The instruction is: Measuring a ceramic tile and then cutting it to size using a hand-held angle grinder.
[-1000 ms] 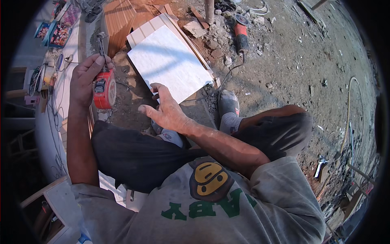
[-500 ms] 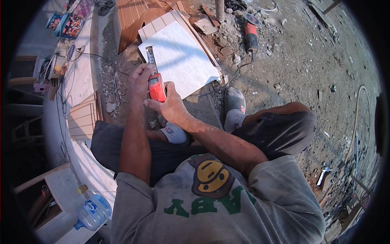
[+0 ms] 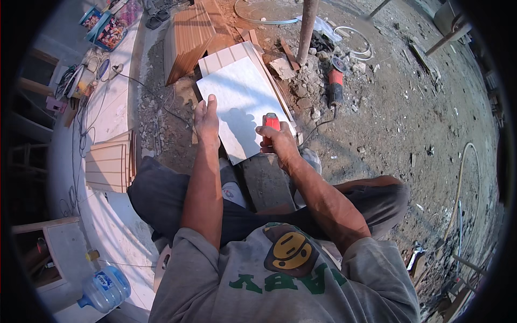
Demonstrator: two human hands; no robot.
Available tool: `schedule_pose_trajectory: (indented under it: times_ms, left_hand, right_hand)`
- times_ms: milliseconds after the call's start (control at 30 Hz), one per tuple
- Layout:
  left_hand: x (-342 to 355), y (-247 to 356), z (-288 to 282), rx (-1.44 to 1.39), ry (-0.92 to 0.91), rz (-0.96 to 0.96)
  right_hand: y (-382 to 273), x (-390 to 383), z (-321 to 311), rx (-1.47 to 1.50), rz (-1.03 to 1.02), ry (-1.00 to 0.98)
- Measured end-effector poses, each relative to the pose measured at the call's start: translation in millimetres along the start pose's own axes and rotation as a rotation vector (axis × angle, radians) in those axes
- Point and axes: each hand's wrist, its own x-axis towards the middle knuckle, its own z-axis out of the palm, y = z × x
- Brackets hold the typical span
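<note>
The left hand (image 3: pixel 206 123) lies along the left edge of a white slab (image 3: pixel 231 81), fingers pointing away from the body, though whether it grips that edge cannot be told; the right hand (image 3: pixel 281 142) is wrapped around a red tape measure (image 3: pixel 271 123) by the slab's near right side. Rough, rubble-strewn ground (image 3: pixel 388 124) spreads widely to the right; the white slab lies ahead of the seated person, between the hands, on striped panels (image 3: pixel 215 60) that show past its far edge; a stack of brown panels (image 3: pixel 188 40) stands beyond it to the left; a red and black angle grinder (image 3: pixel 335 89) lies on the ground to the right, its cord (image 3: pixel 319 126) trailing back toward the slab; the tape measure shows no drawn-out blade. The slab might tip or chip if pressed at its nearest corner, which seems to overhang the panels; a loosened right hand could drop the tape measure onto it; the cord, passing near the right foot (image 3: pixel 312 157), could snag it.
</note>
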Motion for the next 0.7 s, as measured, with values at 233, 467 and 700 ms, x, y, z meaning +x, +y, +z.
schedule_pose_trajectory:
  times_ms: [233,467,700]
  left_hand:
    - [8.3,-94.8,5.0,0.229,0.228,-0.369]
    - [28.9,-102.0,11.0,0.188,0.132,-0.205]
    - [15.8,-75.5,87.6,-0.201,-0.141,-0.033]
  right_hand:
    - [-129.1,5.2,-106.9,-0.822,-0.358,0.111]
    - [-145.1,-46.6,-170.8,-1.132,-0.337,0.274]
    - [-152.9,-68.3,-154.0,-1.068,-0.494,0.356]
